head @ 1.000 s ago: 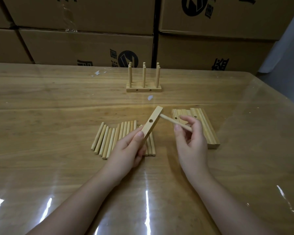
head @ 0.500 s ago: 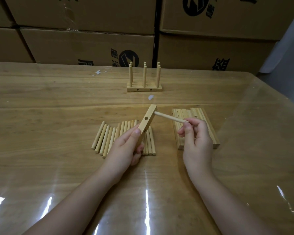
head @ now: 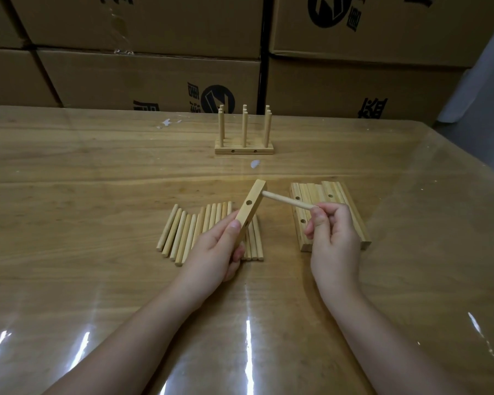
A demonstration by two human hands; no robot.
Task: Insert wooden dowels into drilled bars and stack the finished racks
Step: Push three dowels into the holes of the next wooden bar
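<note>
Head view: round dowel point(head: 290, 201) in square-edged drilled bar point(head: 249, 210).

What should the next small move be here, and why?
Probably push the dowel deeper into the bar: its tip meets the bar's far end, the right hand pinches its other end, and the left hand grips the bar's near end. Most of the dowel's length shows outside, so it looks barely seated.

Bare table point(head: 206, 175) separates loose dowels point(head: 183, 232) from finished racks point(head: 244, 148).
</note>
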